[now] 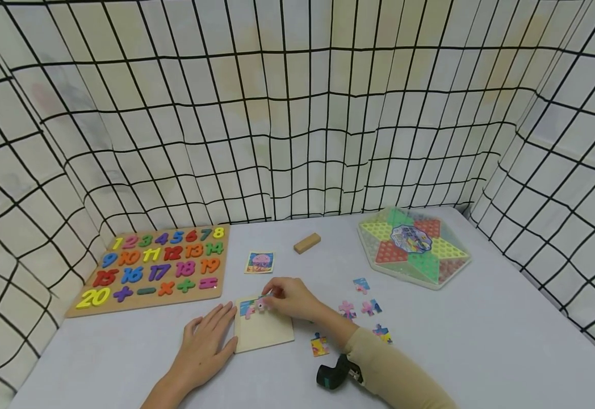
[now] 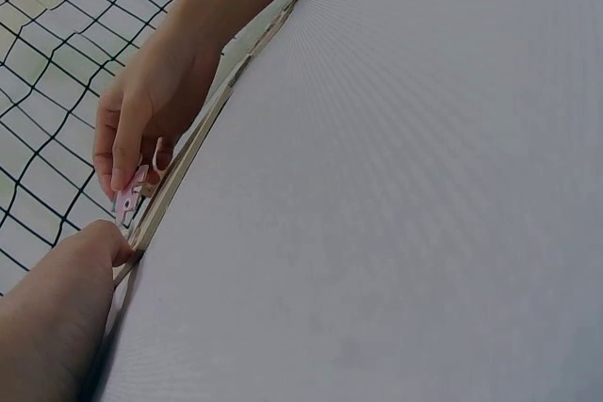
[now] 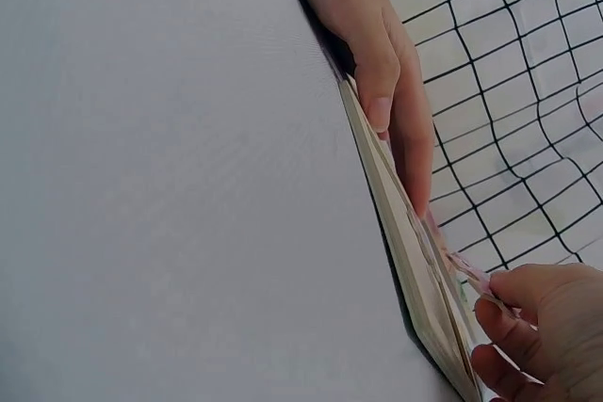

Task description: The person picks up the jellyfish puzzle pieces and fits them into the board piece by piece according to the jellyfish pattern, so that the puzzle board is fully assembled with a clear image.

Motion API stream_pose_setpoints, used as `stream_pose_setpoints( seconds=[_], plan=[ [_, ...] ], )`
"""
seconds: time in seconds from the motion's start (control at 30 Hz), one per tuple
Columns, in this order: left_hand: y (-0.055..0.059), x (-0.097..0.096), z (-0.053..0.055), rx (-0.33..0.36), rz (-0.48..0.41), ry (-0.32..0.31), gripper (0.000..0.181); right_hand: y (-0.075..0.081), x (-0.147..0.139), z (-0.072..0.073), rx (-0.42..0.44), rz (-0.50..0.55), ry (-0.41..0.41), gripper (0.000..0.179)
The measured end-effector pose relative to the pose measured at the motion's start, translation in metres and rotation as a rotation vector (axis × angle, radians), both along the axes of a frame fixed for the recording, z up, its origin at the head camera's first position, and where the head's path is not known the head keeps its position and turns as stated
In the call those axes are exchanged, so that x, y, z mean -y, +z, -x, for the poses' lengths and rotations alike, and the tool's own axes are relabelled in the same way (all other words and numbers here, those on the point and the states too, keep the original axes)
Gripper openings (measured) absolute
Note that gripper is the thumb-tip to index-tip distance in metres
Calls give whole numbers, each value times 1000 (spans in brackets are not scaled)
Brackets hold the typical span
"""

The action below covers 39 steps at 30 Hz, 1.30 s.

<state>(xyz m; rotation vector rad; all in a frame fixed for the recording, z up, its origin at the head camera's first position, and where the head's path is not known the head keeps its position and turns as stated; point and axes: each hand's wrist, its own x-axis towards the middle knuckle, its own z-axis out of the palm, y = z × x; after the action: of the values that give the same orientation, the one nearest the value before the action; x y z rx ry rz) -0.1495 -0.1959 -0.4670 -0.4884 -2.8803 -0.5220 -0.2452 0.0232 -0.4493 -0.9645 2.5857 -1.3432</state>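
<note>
A pale wooden puzzle tray (image 1: 265, 335) lies on the white table, with a few joined jigsaw pieces (image 1: 247, 308) in its upper left corner. My right hand (image 1: 293, 297) pinches a pink jigsaw piece (image 1: 263, 305) over the tray's upper edge, beside those pieces. In the left wrist view the pinched pink piece (image 2: 132, 193) stands tilted between thumb and fingers. My left hand (image 1: 204, 344) lies with straight fingers along the tray's left edge, touching it. Seen from the right wrist, the left hand (image 3: 382, 72) rests at the tray's far end.
Loose jigsaw pieces (image 1: 347, 309) lie right of the tray, some partly behind the right forearm. A picture card (image 1: 260, 262) and a wooden block (image 1: 307, 243) sit beyond. A number board (image 1: 159, 267) is at left, a star-patterned game board (image 1: 415, 247) at right. Black netting (image 1: 287, 136) surrounds the table.
</note>
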Motion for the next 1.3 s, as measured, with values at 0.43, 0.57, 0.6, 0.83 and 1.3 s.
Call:
stream_pose_setpoints(
  seconds=[0.43, 0.57, 0.6, 0.83, 1.3],
  plan=[
    [1, 0, 0, -1, 3, -2, 59, -7, 15, 1, -122, -100, -64, 7],
    [2, 0, 0, -7, 9, -1, 59, -6, 15, 0, -148, -119, -85, 7],
    [2, 0, -1, -8, 10, -1, 59, -6, 15, 0, -158, -122, -88, 6],
    [2, 0, -1, -11, 11, -3, 59, -7, 14, 1, -224, -132, -105, 5],
    [2, -1, 0, -10, 10, -5, 59, -8, 20, -5, -257, -213, -247, 11]
  ],
)
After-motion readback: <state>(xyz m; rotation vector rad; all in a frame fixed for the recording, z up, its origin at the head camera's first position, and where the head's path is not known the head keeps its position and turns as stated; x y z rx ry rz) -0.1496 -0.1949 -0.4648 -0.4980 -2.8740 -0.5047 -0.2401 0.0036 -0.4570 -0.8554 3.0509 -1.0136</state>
